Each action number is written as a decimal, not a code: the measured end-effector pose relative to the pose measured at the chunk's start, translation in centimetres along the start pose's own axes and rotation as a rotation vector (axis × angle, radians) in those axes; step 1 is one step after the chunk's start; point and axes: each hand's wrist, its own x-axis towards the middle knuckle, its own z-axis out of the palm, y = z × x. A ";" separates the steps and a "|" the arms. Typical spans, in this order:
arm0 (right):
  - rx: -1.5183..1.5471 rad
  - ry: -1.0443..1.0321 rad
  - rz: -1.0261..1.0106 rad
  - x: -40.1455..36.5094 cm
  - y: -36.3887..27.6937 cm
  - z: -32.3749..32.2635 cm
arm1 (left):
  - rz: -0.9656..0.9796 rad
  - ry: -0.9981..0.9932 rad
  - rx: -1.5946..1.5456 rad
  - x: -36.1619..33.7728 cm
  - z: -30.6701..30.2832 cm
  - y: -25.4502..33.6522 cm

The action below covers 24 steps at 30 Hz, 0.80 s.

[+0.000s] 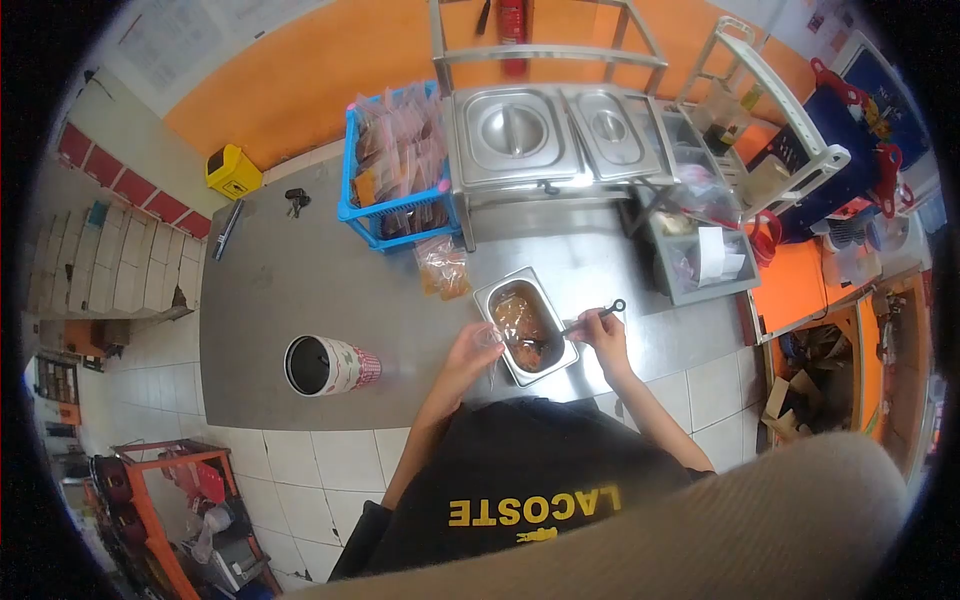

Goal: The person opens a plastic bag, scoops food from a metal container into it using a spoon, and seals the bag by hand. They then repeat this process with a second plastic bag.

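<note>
A rectangular steel food pan [488, 291] holds reddish-brown sauce [518, 315] with lumps in it. My right hand [605, 342] is closed around the black handle of a spoon or ladle [616, 306], whose lower end dips into the sauce. At the pan's left rim, my left hand [470, 355] pinches a small clear plastic bag [488, 338]. Just behind the pan, a filled clear bag of orange-brown sauce [442, 268] lies flat on the steel table [255, 330].
A blue basket [375, 212] packed with filled bags stands behind. Lidded steel pans [510, 130] sit in a metal frame at the back. A large patterned cup [345, 365] lies at left, near keys [297, 202]. Grey bins [700, 290] are at right.
</note>
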 end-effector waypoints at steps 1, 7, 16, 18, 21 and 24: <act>0.009 0.008 0.002 0.1 0.1 0.0 | 0.020 0.008 0.010 0.0 -0.1 0.0; 0.042 0.092 -0.044 0.2 -0.2 0.4 | 0.083 0.125 0.122 -0.2 -0.3 0.4; 0.101 0.131 -0.061 -0.2 -0.7 1.1 | 0.244 0.160 0.240 0.3 -1.2 -0.2; 0.053 0.096 -0.151 -0.3 -0.8 1.9 | 0.218 0.152 0.223 0.5 -1.4 -0.4; -0.259 -0.066 -0.198 -0.6 -2.0 3.1 | 0.163 0.111 0.213 0.5 -1.4 -0.8; -0.424 -0.153 -0.294 -1.3 -2.7 3.8 | 0.102 0.067 0.232 0.4 -0.9 -0.6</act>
